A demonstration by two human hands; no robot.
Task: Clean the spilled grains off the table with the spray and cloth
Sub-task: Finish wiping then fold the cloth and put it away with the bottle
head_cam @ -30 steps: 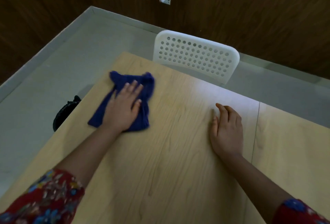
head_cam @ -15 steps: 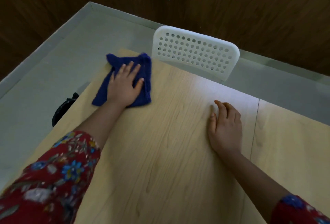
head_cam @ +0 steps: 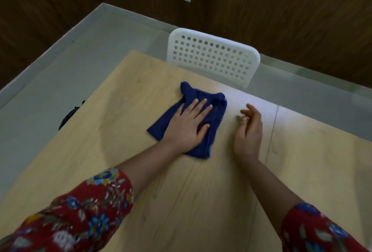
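Observation:
A dark blue cloth (head_cam: 216, 111) lies crumpled on the light wooden table (head_cam: 124, 131), near its far edge. My left hand (head_cam: 187, 127) presses flat on the cloth with its fingers straight and spread. Just right of the cloth, my right hand (head_cam: 248, 133) is lifted slightly off the table, fingers loosely bent and holding nothing. No spray bottle is in view, and I cannot make out any grains on the wood.
A white perforated chair back (head_cam: 213, 56) stands against the table's far edge. A black object (head_cam: 69, 115) sits on the grey floor past the left edge. A seam (head_cam: 271, 131) runs through the tabletop at the right. Dark wood walls stand behind.
My left hand has slid the cloth from the far left corner rightward, close to my right hand. My right hand has lifted off the table and its fingers have curled loosely.

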